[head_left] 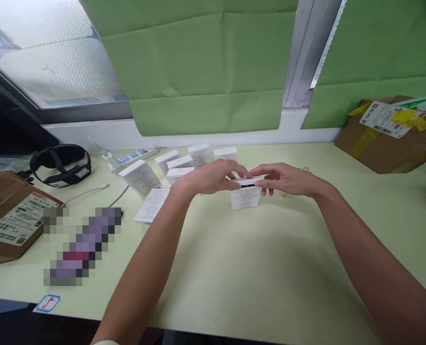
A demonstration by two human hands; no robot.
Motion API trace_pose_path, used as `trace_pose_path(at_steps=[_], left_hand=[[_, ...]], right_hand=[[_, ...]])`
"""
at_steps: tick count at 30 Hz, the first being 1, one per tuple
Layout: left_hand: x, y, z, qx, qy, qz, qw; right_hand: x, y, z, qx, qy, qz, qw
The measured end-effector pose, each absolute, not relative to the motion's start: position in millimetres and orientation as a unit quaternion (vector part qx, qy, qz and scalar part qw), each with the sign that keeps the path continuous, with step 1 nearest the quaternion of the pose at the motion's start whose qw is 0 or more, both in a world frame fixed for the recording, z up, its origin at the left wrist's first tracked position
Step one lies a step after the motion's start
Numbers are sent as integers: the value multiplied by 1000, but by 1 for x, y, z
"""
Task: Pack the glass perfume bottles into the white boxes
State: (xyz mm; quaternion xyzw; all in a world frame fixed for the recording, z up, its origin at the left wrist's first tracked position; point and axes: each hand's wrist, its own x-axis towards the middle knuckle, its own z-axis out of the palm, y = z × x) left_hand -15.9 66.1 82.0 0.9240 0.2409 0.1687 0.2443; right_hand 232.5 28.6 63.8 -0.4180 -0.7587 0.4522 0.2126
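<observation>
Left hand (216,176) pinching top of white box (246,199), right hand (286,179) gripping its other end! Box upright mid-table (241,268), right of other white boxes (140,178). Top apparently being worked, dark slit (248,186) showing; next move calls for even pressure.

A: Where's there room?
B: Lower centre. Tabletop (249,278) is open between the forearms (159,258), up to the held white box (246,198).
A: Side access to it?
B: Blocked. Left hand (215,177) and right hand (288,180) grip its top ends.
A: Further left?
B: Tight. Other white boxes (140,177) crowd centre to left of centre. Pixelated object (87,244) at lower left, brown carton (5,206) at left edge.
A: Right?
B: Wide lane, right of centre. Small gold-coloured item (305,168) behind right hand; taped carton (385,148) blocks upper right.
</observation>
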Motion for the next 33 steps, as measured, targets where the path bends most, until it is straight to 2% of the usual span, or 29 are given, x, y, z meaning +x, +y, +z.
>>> trace_pose_path(at_steps=[13, 23, 33], left_hand=[[-10, 64, 85, 934, 226, 162, 223], [-6, 61, 88, 942, 283, 80, 162], [-8, 56, 94, 934, 307, 38, 180]], right_hand=[[231, 27, 65, -405, -778, 442, 186], [234, 33, 58, -391, -759, 478, 207], [231, 29, 62, -414, -757, 464, 201]])
